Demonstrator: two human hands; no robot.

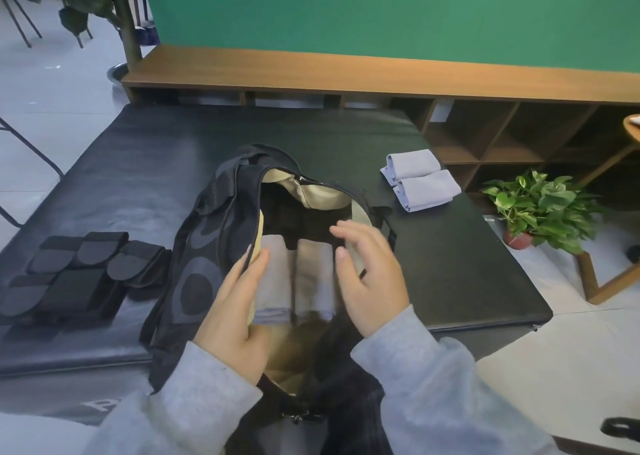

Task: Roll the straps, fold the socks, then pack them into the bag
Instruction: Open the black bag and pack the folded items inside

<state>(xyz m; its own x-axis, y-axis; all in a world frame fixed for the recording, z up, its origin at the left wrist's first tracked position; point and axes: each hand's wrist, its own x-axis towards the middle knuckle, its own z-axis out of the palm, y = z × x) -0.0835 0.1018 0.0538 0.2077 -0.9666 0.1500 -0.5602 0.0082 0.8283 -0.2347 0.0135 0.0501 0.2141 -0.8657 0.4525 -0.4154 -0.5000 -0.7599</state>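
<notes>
- No brand or label reads clearly; pale letters on the mat's near edge are blurred.
- The left hand (231,311) grips the open bag's (201,247) left rim.
- The right hand (369,281) hovers over the opening, fingers spread, holding nothing.
- Two folded socks (275,278) lie inside, between the hands.
- Two more socks (420,179) lie beyond the right hand.
- Rolled straps (79,274) sit left of the left hand.

Both forearms reach forward in grey sleeves. The left hand (231,302) is curled, thumb on top and fingers tucked underneath, gripping a fabric edge. The right hand (369,278) hovers open, palm turned inward toward the left, fingers spread and slightly bent, holding nothing; its outline is a little blurred.
</notes>
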